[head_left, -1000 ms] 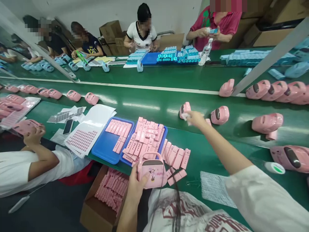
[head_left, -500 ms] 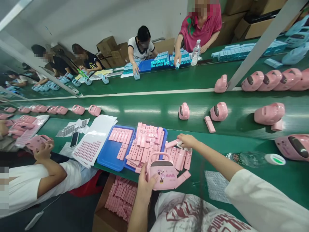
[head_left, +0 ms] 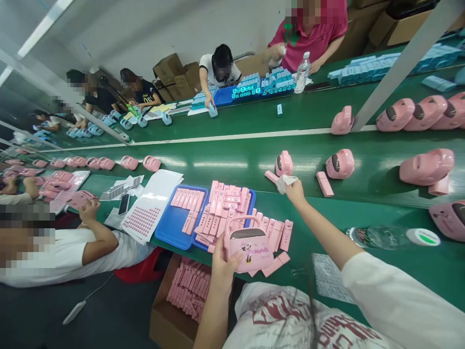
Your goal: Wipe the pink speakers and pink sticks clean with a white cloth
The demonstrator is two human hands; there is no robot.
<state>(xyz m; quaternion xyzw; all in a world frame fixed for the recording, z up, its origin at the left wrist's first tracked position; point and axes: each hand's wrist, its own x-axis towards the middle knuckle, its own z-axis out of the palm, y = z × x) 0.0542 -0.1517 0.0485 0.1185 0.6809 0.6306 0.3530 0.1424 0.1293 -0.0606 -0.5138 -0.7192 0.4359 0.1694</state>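
My left hand (head_left: 225, 259) is closed on the lower left side of a pink plastic case (head_left: 251, 249) with a carry handle, a dark window strip and a cartoon print. Stretched over the far edge of the work table, my right hand (head_left: 295, 192) pinches a crumpled white cloth (head_left: 285, 182). A slim pink oblong block (head_left: 271, 176) meets the cloth's left side; whether my fingers still grip it is hidden. Just behind stands another pink case (head_left: 284, 163) on the green belt. Pink blocks (head_left: 221, 208) are heaped on and beside a blue tray, partly behind my held case.
A second blue tray (head_left: 167, 226) carries several blocks. Sticker sheets (head_left: 143, 218) and a phone (head_left: 124, 204) lie left. A bottle (head_left: 385, 237) lies right. Below is a carton of blocks (head_left: 189, 288). A co-worker (head_left: 98, 252) sits at left; others work across the belt.
My right hand has moved away from the block pile to the belt, bringing the pink block and cloth beside a case. My left hand keeps holding its case. The view has shifted slightly.
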